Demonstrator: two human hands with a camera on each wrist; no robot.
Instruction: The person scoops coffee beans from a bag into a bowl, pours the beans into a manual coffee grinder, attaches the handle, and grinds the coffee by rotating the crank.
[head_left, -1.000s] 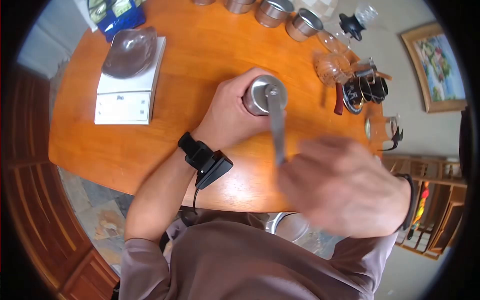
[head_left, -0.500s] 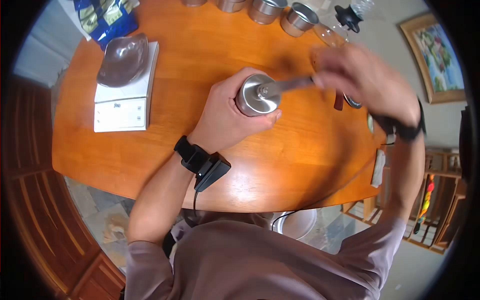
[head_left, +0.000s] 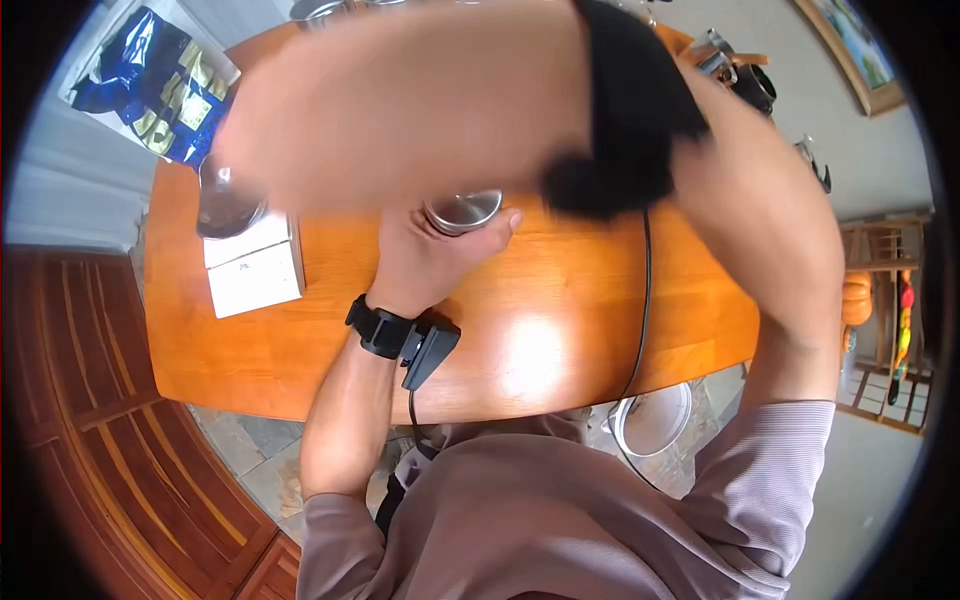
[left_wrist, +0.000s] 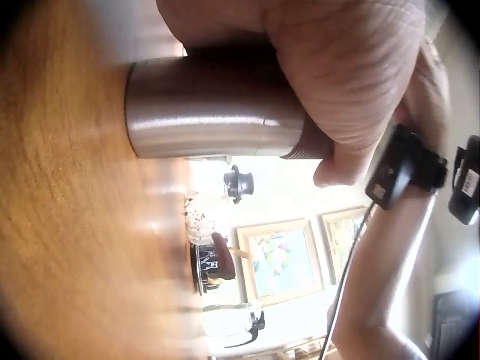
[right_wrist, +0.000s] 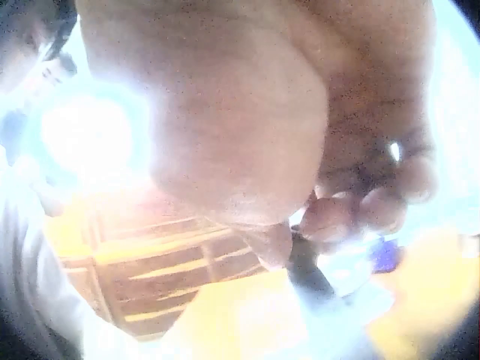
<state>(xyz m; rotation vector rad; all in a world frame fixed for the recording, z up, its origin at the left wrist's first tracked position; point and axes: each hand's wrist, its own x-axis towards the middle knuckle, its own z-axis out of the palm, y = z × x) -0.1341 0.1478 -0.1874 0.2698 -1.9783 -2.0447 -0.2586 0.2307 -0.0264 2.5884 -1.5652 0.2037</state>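
Note:
A steel hand coffee grinder (head_left: 466,213) stands on the wooden table, its round top partly covered by the right arm in the head view. My left hand (head_left: 425,255) wraps round its upper body, and the smooth metal cylinder shows below that grip in the left wrist view. Blurred, my right hand (head_left: 370,115) stretches over the grinder towards the left. The right wrist view shows its fingers (right_wrist: 326,219) curled at the end of the grey crank arm (right_wrist: 306,262). The crank's knob is hidden in the palm.
On the left lies a white scale (head_left: 258,285) bearing a brown dish (head_left: 222,212), with a blue bag (head_left: 165,95) behind. A black cable (head_left: 646,300) hangs from the right wrist across the table. A glass pot (left_wrist: 226,321) stands on the right side.
My right hand has swung the crank round, from near my body to the right side and now across to the far left. The left hand keeps holding the grinder; the head view has shifted.

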